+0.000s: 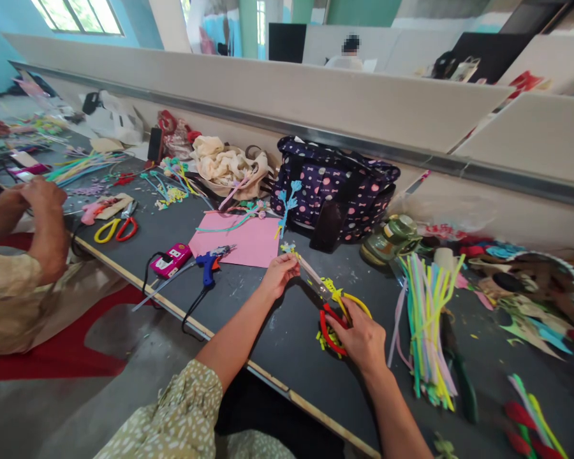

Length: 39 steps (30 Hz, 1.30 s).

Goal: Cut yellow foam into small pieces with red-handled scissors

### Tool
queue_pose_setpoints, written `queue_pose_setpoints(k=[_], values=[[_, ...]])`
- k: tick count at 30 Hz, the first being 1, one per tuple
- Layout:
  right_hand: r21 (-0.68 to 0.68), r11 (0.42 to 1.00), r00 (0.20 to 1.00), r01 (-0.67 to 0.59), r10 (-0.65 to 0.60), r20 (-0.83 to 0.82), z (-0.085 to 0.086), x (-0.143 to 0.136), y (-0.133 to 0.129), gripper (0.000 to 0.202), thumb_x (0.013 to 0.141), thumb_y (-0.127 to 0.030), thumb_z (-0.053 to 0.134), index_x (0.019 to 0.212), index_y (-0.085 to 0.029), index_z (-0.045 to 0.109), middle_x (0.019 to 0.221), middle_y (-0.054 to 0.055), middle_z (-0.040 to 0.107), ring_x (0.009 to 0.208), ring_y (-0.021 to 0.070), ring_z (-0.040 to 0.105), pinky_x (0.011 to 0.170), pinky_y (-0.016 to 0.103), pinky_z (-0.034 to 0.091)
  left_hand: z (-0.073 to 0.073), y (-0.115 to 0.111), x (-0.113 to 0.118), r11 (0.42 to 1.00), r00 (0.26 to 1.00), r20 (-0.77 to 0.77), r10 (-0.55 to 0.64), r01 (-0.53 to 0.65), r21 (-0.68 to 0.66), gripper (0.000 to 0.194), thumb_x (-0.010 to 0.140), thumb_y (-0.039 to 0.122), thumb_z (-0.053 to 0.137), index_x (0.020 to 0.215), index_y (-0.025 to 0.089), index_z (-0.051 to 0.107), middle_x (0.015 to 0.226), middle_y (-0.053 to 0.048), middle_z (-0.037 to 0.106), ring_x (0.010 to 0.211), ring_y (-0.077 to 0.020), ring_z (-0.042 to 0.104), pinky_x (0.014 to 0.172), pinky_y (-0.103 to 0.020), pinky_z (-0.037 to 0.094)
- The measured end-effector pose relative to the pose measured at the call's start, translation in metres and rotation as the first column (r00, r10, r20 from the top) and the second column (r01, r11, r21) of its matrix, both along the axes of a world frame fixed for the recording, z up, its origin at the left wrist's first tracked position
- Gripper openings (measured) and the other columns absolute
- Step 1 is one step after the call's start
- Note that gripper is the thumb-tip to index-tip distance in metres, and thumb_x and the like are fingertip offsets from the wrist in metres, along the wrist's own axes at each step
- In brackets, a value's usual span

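My right hand (361, 335) grips a pair of scissors (323, 290) by one red and one yellow loop handle. The blades point away to the left and look slightly parted. Close to their tips, my left hand (282, 274) has its thumb and fingers pinched together. A small yellow and pale blue fuzzy bit (289, 247) shows right by those fingertips; whether it is held or lies behind them I cannot tell. Short yellow pipe-cleaner cuttings (332, 287) lie under and around the scissors. A blue pipe-cleaner flower stem (288, 203) stands just beyond my left hand.
Left of my hands lie a pink sheet (253, 239), a blue glue gun (208, 262) and a magenta device (171, 260). A patterned bag (335, 185), phone (326, 226) and jar (393, 239) stand behind. Pipe cleaners (428, 331) are bundled at right. A co-worker's hands (43, 194) work at left.
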State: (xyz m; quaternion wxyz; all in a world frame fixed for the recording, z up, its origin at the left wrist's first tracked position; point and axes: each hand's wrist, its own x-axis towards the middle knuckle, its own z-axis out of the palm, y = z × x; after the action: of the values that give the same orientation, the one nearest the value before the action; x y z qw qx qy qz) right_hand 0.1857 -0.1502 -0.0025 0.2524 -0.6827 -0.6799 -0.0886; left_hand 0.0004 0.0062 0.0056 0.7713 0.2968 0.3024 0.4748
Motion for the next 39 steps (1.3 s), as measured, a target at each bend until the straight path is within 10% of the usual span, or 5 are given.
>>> queue_pose_setpoints(k=[39], values=[[-0.049,0.999,1.0,-0.009,0.007,-0.025,0.0006,-0.0009,-0.0001,0.048,0.083,-0.053,0.053,0.117,-0.019,0.056,0.094,0.004,0.069,0.076,0.0148,0.065,0.065,0.025,0.048,0.0066,-0.006,0.0031,0.986,0.996,0.077,-0.045,0.056,-0.159,0.024,0.057,0.017,0.079,0.069,0.012,0.058,0.058,0.0,0.056,0.055,-0.008,0.054,0.063,-0.023,0.047]])
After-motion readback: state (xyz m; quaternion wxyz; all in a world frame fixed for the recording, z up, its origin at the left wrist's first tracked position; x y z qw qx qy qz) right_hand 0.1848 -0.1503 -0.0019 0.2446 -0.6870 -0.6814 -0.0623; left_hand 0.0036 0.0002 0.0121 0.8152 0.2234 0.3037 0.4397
